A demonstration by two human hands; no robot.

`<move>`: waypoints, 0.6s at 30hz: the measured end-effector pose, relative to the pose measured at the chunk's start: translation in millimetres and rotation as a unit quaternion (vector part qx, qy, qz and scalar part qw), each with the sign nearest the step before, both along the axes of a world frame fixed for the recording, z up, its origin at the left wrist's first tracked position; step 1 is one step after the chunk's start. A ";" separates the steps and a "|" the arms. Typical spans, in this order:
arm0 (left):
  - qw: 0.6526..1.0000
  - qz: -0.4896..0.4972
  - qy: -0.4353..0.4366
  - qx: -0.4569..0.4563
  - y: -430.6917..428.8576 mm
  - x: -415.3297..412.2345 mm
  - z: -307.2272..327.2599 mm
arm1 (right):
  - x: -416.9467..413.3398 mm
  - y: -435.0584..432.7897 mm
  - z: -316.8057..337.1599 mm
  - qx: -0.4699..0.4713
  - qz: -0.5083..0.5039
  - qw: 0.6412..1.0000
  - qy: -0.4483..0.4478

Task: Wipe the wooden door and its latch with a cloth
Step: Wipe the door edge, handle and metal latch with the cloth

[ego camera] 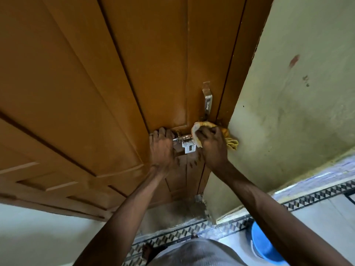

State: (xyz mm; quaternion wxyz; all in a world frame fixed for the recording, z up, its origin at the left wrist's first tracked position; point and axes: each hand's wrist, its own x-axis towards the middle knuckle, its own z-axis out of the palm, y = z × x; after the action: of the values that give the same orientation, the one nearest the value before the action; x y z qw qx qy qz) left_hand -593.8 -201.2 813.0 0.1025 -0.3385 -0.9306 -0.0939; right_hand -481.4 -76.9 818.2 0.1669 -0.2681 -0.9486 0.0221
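A brown wooden door [119, 77] with raised panels is seen from close up, and both bare hands are pressed to it at the latch [182, 138]. The left hand [161, 148] is laid flat against the wood, its fingers [162, 132] spread narrowly and held against the door at the left end of the latch's shiny bolt — nothing is gripped in them. The right hand [211, 144] is closed around a yellow cloth [229, 140], which is bunched in the fingers [206, 132] and pressed onto the right end of the bolt, where the door meets its frame. A pale edge of the cloth is folded over the bolt, and a loose yellow tail hangs out past the right side of the fingers, against the wall [299, 104]. Just below the bolt, between the two hands, a flat silver hasp plate [189, 148] with a keyhole slot is seen hanging. Above the right fingers a metal pull handle [207, 99] is fixed upright on the door. Well below the right forearm, a blue bucket [263, 244] is set on the patterned floor [317, 214].
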 end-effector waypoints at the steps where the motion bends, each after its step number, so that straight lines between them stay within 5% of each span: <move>1: 1.000 0.000 0.001 0.005 0.3 0.4 0.0 | -6.1 -9.0 0.8 -0.031 -0.019 0.999 0.015; 6: 1.000 -0.008 -0.009 0.022 -1.0 -0.1 1.2 | -13.7 -30.2 -10.3 -0.092 0.030 0.986 0.137; 11: 0.987 -0.053 -0.046 0.144 -23.4 -11.5 -8.8 | 10.2 -8.3 -3.1 -0.046 0.034 0.996 0.069; 15: 0.962 -0.033 -0.106 0.248 -48.1 -12.4 -15.6 | 4.1 -23.1 3.1 -0.131 0.012 0.980 0.152; 18: 0.940 -0.051 -0.138 0.307 -56.3 -16.8 -14.1 | -17.9 -57.6 6.7 -0.095 0.072 0.984 0.131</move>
State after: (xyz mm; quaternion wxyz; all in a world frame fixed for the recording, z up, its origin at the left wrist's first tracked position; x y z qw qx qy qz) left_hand -610.7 -257.5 798.8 0.0672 -0.3218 -0.8430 -0.4258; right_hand -499.2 -134.5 824.9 0.2610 -0.2087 -0.9290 0.1594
